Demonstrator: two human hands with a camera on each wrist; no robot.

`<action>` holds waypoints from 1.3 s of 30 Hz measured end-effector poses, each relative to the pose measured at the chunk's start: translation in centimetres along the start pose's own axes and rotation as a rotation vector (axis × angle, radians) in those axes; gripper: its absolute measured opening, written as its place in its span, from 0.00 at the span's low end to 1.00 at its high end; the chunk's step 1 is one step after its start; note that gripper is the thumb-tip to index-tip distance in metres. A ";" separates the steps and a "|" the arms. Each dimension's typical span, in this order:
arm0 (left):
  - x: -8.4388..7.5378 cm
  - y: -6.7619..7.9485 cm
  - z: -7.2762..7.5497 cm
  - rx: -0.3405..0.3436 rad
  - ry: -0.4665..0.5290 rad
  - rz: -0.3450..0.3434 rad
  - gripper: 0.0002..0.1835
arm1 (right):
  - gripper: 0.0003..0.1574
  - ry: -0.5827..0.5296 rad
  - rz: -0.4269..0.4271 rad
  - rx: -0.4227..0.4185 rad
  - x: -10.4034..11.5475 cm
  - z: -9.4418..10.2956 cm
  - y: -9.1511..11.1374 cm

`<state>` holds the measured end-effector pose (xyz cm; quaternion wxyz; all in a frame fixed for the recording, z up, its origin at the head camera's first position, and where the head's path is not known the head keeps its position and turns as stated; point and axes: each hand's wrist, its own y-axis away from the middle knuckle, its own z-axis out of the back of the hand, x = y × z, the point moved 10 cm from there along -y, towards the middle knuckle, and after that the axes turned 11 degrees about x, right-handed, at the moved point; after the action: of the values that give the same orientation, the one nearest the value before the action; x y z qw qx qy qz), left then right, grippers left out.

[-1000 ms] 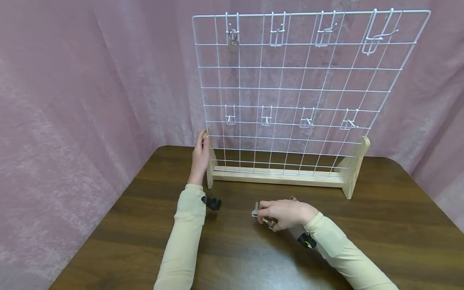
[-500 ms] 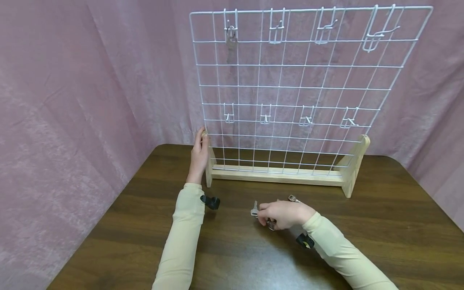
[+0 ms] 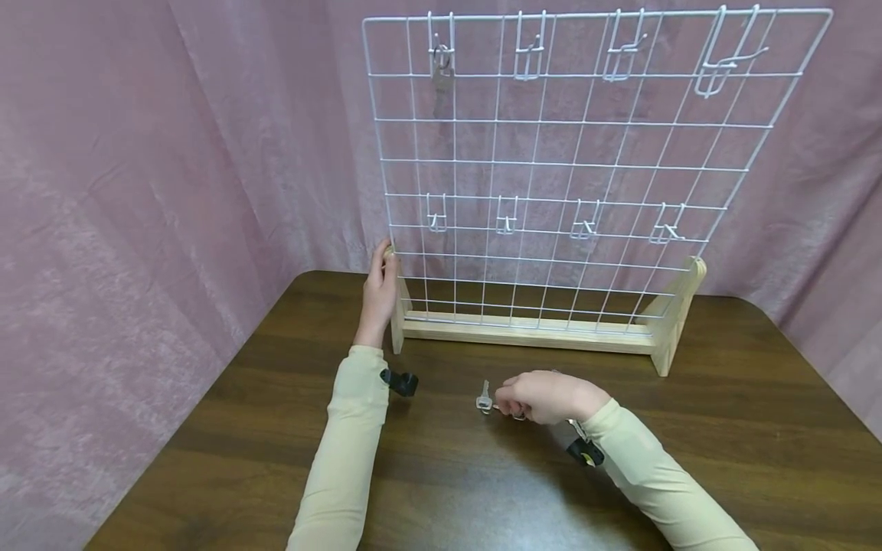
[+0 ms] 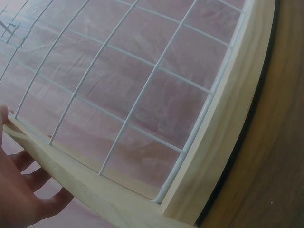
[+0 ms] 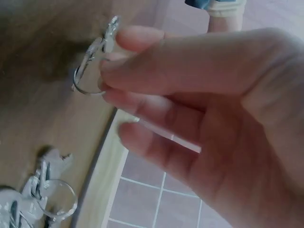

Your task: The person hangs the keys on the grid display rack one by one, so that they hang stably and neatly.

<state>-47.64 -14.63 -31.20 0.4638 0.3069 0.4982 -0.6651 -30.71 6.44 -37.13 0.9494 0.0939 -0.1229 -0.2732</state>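
My left hand (image 3: 379, 295) holds the wooden left upright (image 3: 400, 314) of a white wire grid rack (image 3: 530, 180). In the left wrist view, the fingers (image 4: 54, 202) of that hand bend around the pale wood's edge. Low over the table, my right hand (image 3: 551, 396) pinches a thin metal key ring (image 5: 85, 92) between thumb and fingertips. Keys (image 5: 110, 34) hang on or lie beside this ring; one silver key (image 3: 485, 399) shows just left of the fingertips in the head view. Another ring (image 5: 71, 209) with several keys (image 5: 54, 164) lies on the wood nearby.
White hooks line the grid in two rows, such as the lower hook (image 3: 506, 223). A key ring with a key (image 3: 442, 76) hangs from the top left hook (image 3: 430, 46). Pink curtain (image 3: 172, 191) surrounds the brown wooden table (image 3: 276, 444).
The right hand's fingers have drawn together onto the ring, and the hand has turned and lifted slightly. The keys on its far side are now mostly hidden. The left hand stays on the upright.
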 end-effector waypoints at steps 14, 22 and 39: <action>-0.1 0.1 0.1 0.009 0.008 -0.009 0.28 | 0.19 0.185 -0.088 -0.211 -0.8 2.9 1.7; -0.3 0.0 0.0 0.007 0.007 -0.004 0.27 | 0.14 0.130 -0.095 -0.259 -1.5 4.0 2.4; -0.2 0.1 0.0 0.000 -0.012 -0.005 0.27 | 0.12 0.031 -0.119 -0.482 -2.9 7.2 5.0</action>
<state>-47.46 -14.61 -31.08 0.4653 0.3016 0.4962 -0.6681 -32.69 11.39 -29.53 0.9284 -0.1242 -0.0340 -0.3487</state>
